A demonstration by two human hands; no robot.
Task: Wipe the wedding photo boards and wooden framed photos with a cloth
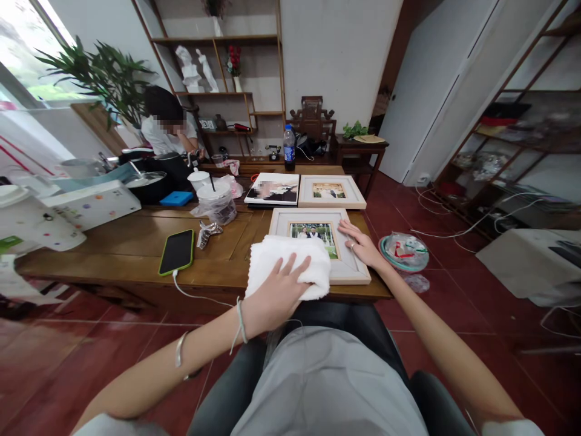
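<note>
A white folded towel [267,257] lies over the lower left part of a pale picture frame [284,218] near the table's front edge. My left hand [279,297] holds the towel from above, fingers curved over it and the thumb side against its fold. My right hand [361,245] rests open on the frame's right border, fingers stretched toward the photo [313,230]. That photo shows people against greenery, partly covered by the towel. Just behind stand a second framed picture [354,197] and a flat photo print or album [267,181], both lying flat.
On the wooden table [222,260] are a charging phone [177,251], crumpled foil [207,233], a lidded plastic cup [215,197], a blue box [177,198] and a dark drink bottle [289,148]. Another person [167,130] sits at the far left. A bag-lined bin [403,251] stands right.
</note>
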